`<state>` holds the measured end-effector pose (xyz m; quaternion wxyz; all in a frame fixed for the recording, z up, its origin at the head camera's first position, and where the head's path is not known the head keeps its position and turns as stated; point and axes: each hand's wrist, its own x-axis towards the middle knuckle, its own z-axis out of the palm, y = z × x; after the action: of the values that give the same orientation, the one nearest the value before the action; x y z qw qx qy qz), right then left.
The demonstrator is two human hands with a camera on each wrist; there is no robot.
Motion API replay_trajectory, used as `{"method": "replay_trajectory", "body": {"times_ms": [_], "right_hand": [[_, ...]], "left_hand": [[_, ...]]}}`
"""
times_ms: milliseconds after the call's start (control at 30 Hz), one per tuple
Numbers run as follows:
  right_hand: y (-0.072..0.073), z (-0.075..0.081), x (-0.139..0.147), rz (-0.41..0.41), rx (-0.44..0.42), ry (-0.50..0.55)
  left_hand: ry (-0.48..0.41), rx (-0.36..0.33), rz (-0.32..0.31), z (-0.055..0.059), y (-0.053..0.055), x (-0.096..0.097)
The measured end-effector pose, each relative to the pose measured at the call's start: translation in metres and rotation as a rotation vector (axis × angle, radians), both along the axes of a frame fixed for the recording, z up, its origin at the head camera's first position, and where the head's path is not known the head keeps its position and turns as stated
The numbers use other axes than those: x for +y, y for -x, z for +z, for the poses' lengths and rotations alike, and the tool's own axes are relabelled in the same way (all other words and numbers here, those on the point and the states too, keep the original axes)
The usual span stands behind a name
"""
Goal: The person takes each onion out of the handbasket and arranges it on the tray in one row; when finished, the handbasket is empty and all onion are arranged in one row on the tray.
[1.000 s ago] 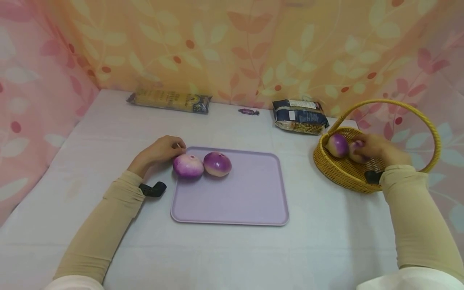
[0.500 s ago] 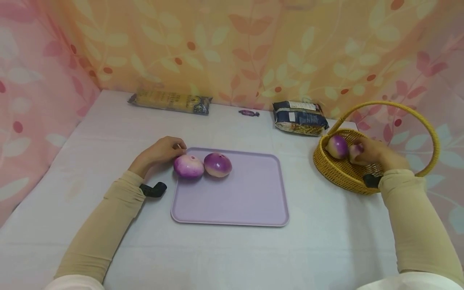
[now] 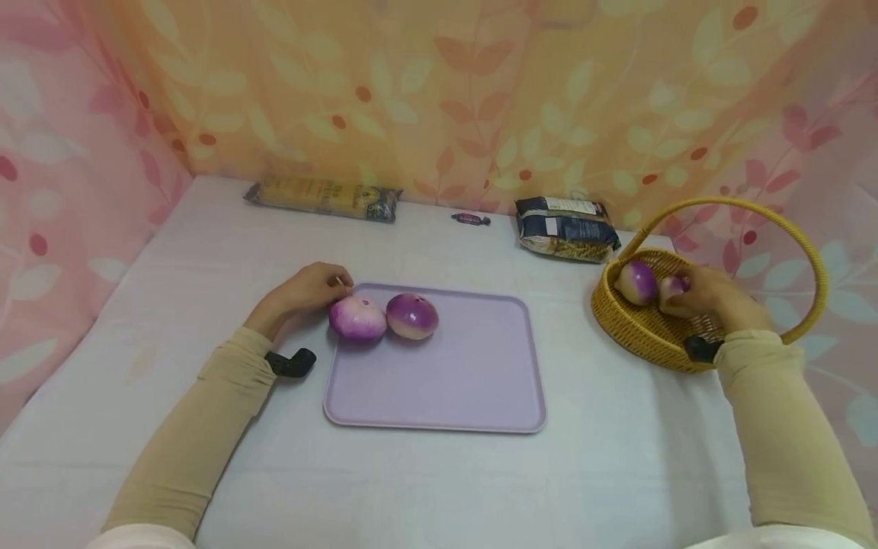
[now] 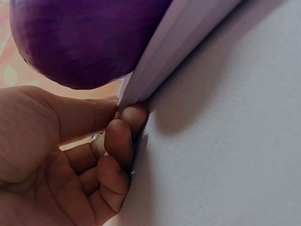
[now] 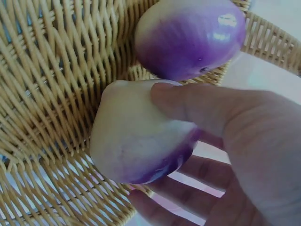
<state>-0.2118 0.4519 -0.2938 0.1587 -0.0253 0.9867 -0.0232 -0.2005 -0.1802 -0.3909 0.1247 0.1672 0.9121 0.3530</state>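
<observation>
My left hand pinches the far left corner of a lilac tray, thumb above and fingertips under its rim, as the left wrist view shows. Two purple-and-white turnips sit on the tray: a paler one right by that hand and a darker one beside it. Over at the right, my right hand reaches into a wicker basket and grips a turnip, thumb on its pale side and fingers around the purple end. Another turnip lies against it in the basket.
Along the back by the curtain lie a long yellow noodle packet, a small purple wrapped candy and a dark blue pasta bag. The basket's tall handle arches over my right wrist. A white cloth covers the table.
The head view has tilted up a little, so everything sits slightly lower. My right hand has moved slightly within the basket, around the turnip. The left hand stays at the tray corner.
</observation>
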Motion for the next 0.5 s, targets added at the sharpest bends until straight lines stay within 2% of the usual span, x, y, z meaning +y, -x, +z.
{"method": "replay_trajectory", "body": {"times_ms": [167,400,500], "right_hand": [[-0.012,0.004,-0.003,-0.054,0.056,0.043],[-0.026,0.014,-0.028,-0.079,0.343,0.084],[-0.031,0.022,-0.046,-0.082,0.421,0.101]], "left_hand": [[0.006,-0.006,0.001,-0.003,0.001,0.001],[0.034,-0.007,-0.002,-0.001,0.001,0.0],[0.034,-0.011,0.0,-0.001,0.001,0.0]]}}
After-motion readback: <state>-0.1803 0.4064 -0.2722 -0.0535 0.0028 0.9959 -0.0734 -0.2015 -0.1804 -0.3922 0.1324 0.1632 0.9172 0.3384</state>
